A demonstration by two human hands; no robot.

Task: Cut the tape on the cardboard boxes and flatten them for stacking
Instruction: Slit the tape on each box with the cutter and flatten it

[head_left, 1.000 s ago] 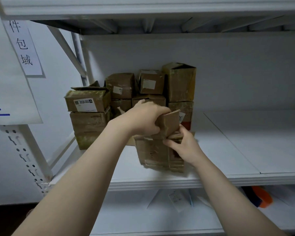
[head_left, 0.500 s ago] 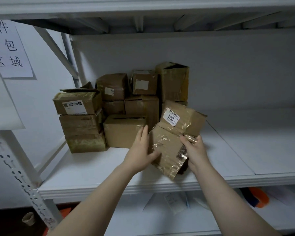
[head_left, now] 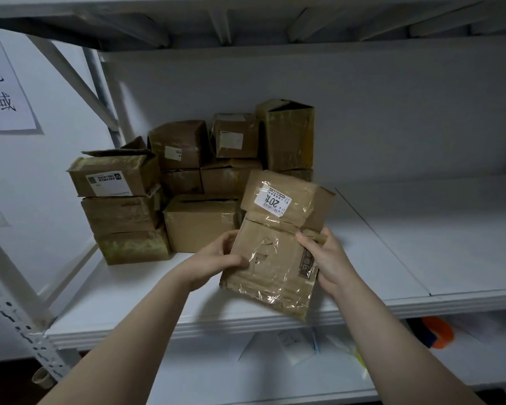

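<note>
I hold a taped brown cardboard box [head_left: 278, 249] tilted above the front of the white shelf [head_left: 158, 290]. It carries a white label reading 201 near its top and shiny clear tape across its face. My left hand [head_left: 216, 260] grips its left edge, thumb on the front face. My right hand [head_left: 324, 258] grips its right side, fingers curled round the edge. Behind it, a pile of several brown cardboard boxes [head_left: 196, 182] sits at the back left of the shelf.
The upper shelf's underside [head_left: 246, 21] hangs close overhead. A perforated upright post [head_left: 21, 325] stands at the left. Paper signs [head_left: 3, 92] hang on the left wall. An orange object [head_left: 438, 331] and papers lie on the lower shelf.
The box has been lifted away from the pile and turned so its taped face and label point at me. My left hand has shifted from flat against it to gripping its left edge.
</note>
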